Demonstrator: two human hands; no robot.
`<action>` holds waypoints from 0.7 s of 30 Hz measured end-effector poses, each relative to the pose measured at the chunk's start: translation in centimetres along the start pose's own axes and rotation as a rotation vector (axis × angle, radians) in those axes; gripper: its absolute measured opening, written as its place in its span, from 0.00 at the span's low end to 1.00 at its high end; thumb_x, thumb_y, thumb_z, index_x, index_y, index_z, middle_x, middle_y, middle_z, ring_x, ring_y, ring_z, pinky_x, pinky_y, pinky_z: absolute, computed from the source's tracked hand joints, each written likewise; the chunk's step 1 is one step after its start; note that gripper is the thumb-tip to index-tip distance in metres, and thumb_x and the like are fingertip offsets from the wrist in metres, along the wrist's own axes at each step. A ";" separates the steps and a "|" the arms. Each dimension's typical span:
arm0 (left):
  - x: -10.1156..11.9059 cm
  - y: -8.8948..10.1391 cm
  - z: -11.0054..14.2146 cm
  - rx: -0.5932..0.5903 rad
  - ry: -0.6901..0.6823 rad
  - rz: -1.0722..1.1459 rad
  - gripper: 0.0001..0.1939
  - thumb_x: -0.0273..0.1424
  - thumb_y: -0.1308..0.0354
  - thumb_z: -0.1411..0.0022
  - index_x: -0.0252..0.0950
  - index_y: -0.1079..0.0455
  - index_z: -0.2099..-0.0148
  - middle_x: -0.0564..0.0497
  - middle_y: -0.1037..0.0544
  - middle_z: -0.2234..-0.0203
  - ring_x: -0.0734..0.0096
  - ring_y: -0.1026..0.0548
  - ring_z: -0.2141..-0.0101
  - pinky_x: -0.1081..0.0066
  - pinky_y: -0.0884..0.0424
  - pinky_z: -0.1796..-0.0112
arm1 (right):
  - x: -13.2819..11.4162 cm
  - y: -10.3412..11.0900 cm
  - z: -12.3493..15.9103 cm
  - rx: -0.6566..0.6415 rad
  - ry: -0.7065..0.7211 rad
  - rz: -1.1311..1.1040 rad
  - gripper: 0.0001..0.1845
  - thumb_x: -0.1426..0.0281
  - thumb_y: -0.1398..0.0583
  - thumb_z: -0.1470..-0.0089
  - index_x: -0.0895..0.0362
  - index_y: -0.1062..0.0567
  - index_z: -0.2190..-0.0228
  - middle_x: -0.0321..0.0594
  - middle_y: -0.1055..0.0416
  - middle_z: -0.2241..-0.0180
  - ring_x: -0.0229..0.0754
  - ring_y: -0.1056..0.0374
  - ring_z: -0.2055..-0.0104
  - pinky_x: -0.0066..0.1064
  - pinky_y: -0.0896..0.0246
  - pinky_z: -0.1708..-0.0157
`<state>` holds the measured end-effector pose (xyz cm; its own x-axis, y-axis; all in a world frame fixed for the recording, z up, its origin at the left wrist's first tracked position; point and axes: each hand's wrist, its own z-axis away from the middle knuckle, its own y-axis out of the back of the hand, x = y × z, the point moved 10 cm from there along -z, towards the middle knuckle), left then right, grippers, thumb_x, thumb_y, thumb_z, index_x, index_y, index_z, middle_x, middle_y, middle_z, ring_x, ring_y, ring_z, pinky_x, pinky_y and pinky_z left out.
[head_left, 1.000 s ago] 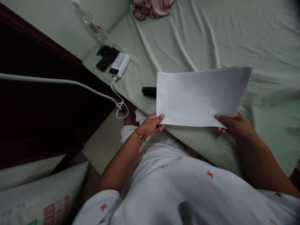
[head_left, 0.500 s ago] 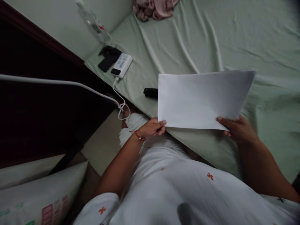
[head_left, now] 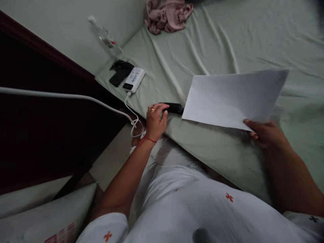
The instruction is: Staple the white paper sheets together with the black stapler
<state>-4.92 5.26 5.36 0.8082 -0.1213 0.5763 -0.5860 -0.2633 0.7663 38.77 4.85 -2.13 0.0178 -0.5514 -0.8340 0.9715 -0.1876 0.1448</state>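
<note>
My right hand (head_left: 265, 133) pinches the near right corner of a blank white sheet of paper (head_left: 233, 98) and holds it alone, just above the pale green bed sheet (head_left: 202, 50). My left hand (head_left: 154, 121), with a ring and a red thread at the wrist, is off the paper. Its fingers curl round the left end of a small black oblong object (head_left: 174, 108) that lies on the bed beside the paper's left edge.
Near the bed's corner lie a white power bank (head_left: 134, 79) with a white cable (head_left: 76, 96), a black phone (head_left: 120, 72) and a clear bottle (head_left: 106, 37). A pink cloth (head_left: 168, 13) is bunched at the far side. Dark wooden furniture (head_left: 37, 135) stands left; a printed sack (head_left: 45, 216) lies below it.
My left hand let go of the paper's left corner and moved up and left onto the black object. The paper swung right and tilted, now held by my right hand only.
</note>
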 end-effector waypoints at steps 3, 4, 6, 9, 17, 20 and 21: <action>-0.4 -1.7 -1.6 -0.091 -0.012 -0.180 0.29 0.26 0.42 0.36 0.42 0.26 0.34 0.42 0.26 0.32 0.48 0.36 0.28 0.43 0.45 0.28 | -0.3 -0.9 -0.1 -0.004 0.003 -0.027 0.22 0.69 0.22 0.65 0.55 0.30 0.77 0.31 0.36 0.81 0.28 0.46 0.85 0.20 0.53 0.91; -0.7 -2.5 -1.7 -0.140 0.004 -0.214 0.33 0.24 0.41 0.38 0.44 0.28 0.31 0.43 0.29 0.30 0.46 0.39 0.26 0.40 0.48 0.28 | -0.4 -1.2 0.0 -0.011 -0.004 -0.027 0.21 0.70 0.22 0.64 0.55 0.30 0.77 0.31 0.36 0.82 0.28 0.46 0.85 0.20 0.53 0.90; -1.2 -3.9 -1.8 -0.221 0.011 -0.223 0.34 0.24 0.41 0.38 0.44 0.29 0.30 0.43 0.30 0.29 0.44 0.40 0.26 0.37 0.48 0.28 | -0.4 -1.7 0.2 -0.025 -0.025 -0.008 0.19 0.70 0.23 0.61 0.56 0.29 0.78 0.32 0.36 0.82 0.29 0.45 0.84 0.21 0.52 0.90; -1.2 -4.6 -1.9 -0.254 -0.049 -0.133 0.26 0.24 0.44 0.33 0.39 0.25 0.35 0.40 0.23 0.37 0.49 0.31 0.34 0.43 0.38 0.31 | -0.2 -1.9 0.2 -0.032 -0.050 0.015 0.17 0.69 0.25 0.56 0.55 0.28 0.79 0.34 0.36 0.83 0.31 0.43 0.83 0.22 0.50 0.88; -0.9 -2.5 -1.7 -0.310 -0.134 -0.104 0.24 0.22 0.45 0.32 0.40 0.22 0.38 0.42 0.20 0.45 0.53 0.26 0.42 0.50 0.30 0.35 | 0.0 -2.9 0.4 -0.050 -0.036 0.000 0.16 0.68 0.25 0.56 0.55 0.27 0.77 0.34 0.33 0.81 0.31 0.43 0.83 0.23 0.50 0.88; -1.1 -2.1 -1.2 -0.352 -0.130 -0.122 0.25 0.20 0.45 0.33 0.39 0.22 0.38 0.42 0.20 0.45 0.55 0.25 0.43 0.53 0.29 0.36 | 0.0 -3.5 1.0 -0.068 -0.032 0.040 0.18 0.65 0.25 0.56 0.54 0.29 0.77 0.33 0.34 0.82 0.32 0.42 0.83 0.22 0.48 0.87; -1.3 -2.2 -1.0 -0.363 -0.130 -0.125 0.25 0.20 0.45 0.34 0.39 0.22 0.38 0.42 0.20 0.45 0.55 0.24 0.43 0.53 0.28 0.37 | 0.2 -3.7 1.0 -0.082 -0.029 0.061 0.18 0.64 0.25 0.56 0.54 0.29 0.77 0.33 0.35 0.83 0.33 0.42 0.84 0.23 0.48 0.88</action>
<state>-4.75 6.96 3.26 0.8614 -0.2360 0.4497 -0.4470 0.0681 0.8919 34.96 4.58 -2.26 0.0719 -0.5834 -0.8090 0.9850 -0.0860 0.1496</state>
